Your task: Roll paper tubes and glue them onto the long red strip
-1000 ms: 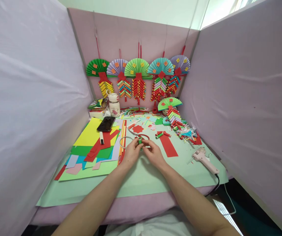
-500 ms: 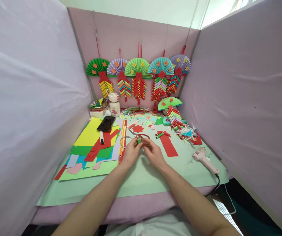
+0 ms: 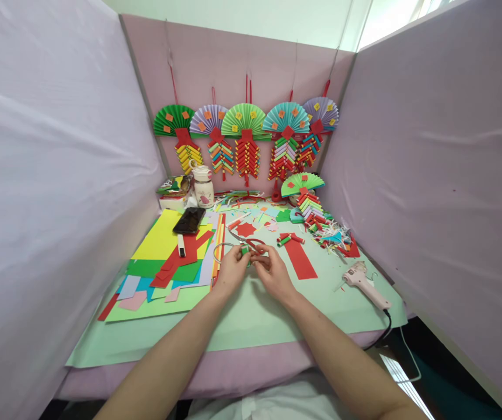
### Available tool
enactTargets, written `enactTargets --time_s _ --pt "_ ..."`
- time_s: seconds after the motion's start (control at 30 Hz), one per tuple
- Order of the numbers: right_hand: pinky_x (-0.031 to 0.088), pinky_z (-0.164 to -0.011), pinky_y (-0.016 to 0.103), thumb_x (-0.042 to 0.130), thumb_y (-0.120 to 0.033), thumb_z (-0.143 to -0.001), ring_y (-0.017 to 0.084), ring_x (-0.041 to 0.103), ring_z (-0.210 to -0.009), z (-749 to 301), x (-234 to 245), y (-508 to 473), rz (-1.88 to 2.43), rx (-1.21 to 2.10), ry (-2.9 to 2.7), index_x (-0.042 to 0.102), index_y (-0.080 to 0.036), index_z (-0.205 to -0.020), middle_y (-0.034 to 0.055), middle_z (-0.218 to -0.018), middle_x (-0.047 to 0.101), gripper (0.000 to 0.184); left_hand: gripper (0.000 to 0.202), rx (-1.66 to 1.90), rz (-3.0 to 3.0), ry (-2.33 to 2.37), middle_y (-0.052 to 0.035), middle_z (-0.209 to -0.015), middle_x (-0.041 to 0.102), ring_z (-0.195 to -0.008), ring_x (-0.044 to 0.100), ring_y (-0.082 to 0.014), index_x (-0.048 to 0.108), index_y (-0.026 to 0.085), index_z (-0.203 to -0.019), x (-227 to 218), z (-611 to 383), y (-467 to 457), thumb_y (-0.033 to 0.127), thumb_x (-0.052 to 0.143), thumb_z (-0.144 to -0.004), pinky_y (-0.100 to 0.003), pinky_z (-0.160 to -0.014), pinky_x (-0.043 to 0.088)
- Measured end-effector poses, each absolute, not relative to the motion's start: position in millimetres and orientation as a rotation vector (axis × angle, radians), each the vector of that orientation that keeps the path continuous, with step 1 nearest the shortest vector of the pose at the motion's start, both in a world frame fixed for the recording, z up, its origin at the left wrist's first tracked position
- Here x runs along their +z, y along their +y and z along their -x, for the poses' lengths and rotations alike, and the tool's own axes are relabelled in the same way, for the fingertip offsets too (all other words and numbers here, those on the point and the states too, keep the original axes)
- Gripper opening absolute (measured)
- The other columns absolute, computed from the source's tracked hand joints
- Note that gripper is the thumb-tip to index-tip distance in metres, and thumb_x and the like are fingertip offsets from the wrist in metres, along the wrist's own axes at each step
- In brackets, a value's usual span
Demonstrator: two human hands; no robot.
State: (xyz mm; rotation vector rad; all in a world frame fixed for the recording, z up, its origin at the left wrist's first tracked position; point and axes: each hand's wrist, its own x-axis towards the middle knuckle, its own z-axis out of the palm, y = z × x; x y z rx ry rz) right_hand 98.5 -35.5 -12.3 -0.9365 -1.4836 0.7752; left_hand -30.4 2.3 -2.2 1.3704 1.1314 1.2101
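Note:
Just above the middle of the table, my left hand (image 3: 232,273) pinches a small green paper roll (image 3: 245,249) between thumb and fingers. My right hand (image 3: 274,274) is closed at the roll's right side, fingertips against it; its curled fingers partly hide what they grip. Right behind my hands lie scissors with red handles (image 3: 257,241), partly covered. A thin pale ring (image 3: 216,252) rests beside my left fingers. To the right, several small red and green paper rolls (image 3: 289,238) lie at the top of a red paper strip (image 3: 300,259).
Coloured paper sheets (image 3: 148,242) with a black phone (image 3: 189,220) lie left. A glue gun (image 3: 367,284) with its cord is at right. Paper scraps and a white jar (image 3: 203,186) stand behind. Finished fan hangings (image 3: 245,119) hang on the back panel.
My fingers have shifted slightly around the green paper roll, which sits a little further left and lower. My right fingertips have risen a bit. Everything else stays put.

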Motion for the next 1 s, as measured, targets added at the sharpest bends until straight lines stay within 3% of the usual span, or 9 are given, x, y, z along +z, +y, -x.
enactTargets --time_s 0.2,0.33,0.5,0.83,1.0 --pt "0.052 -0.085 0.034 0.051 -0.017 -0.082 0.018 0.059 -0.102 -103 -3 -38 0.958 0.566 -1.538 0.050 -0.024 -0.111 0.0075 -0.115 0.051 0.030 0.013 1.107 -1.014 0.956 -0.0066 -0.085 0.069 -0.077 0.065 -0.0166 0.060 0.015 -0.086 7 31 1 0.019 0.059 -0.074 -0.026 -0.068 0.050" --pt "0.042 -0.101 0.042 0.063 -0.017 -0.071 0.024 0.044 -0.122 -109 4 -38 1.000 0.472 -1.667 0.045 -0.024 -0.124 0.0093 -0.128 0.046 0.057 0.015 0.902 -0.741 0.819 -0.0124 -0.087 0.070 -0.078 0.066 -0.0178 0.061 0.011 -0.089 11 37 1 0.014 0.058 -0.075 -0.028 -0.069 0.053" --pt "0.031 -0.110 0.041 0.067 -0.017 -0.067 0.024 0.035 -0.132 -113 5 -39 0.971 0.687 -1.781 0.029 -0.025 -0.140 0.0098 -0.143 0.035 0.082 0.020 0.706 -0.648 0.643 -0.0131 -0.087 0.070 -0.072 0.066 -0.0173 0.062 0.009 -0.096 12 43 3 0.009 0.055 -0.077 -0.026 -0.062 0.053" --pt "0.046 -0.095 0.038 0.063 -0.014 -0.068 0.023 0.045 -0.124 -108 7 -44 0.885 0.934 -1.719 0.022 -0.028 -0.143 0.0098 -0.136 0.043 0.087 0.019 0.634 -0.615 0.527 -0.0075 -0.080 0.067 -0.071 0.066 -0.0159 0.063 0.010 -0.094 10 43 0 0.009 0.058 -0.076 -0.029 -0.069 0.054" --pt "0.042 -0.100 0.040 0.065 -0.017 -0.069 0.023 0.046 -0.124 -106 4 -44 0.885 0.905 -1.646 0.022 -0.026 -0.143 0.0110 -0.134 0.044 0.086 0.012 0.676 -0.601 0.491 -0.0061 -0.078 0.066 -0.066 0.064 -0.0138 0.064 0.010 -0.087 16 42 -4 0.010 0.057 -0.077 -0.029 -0.070 0.054"
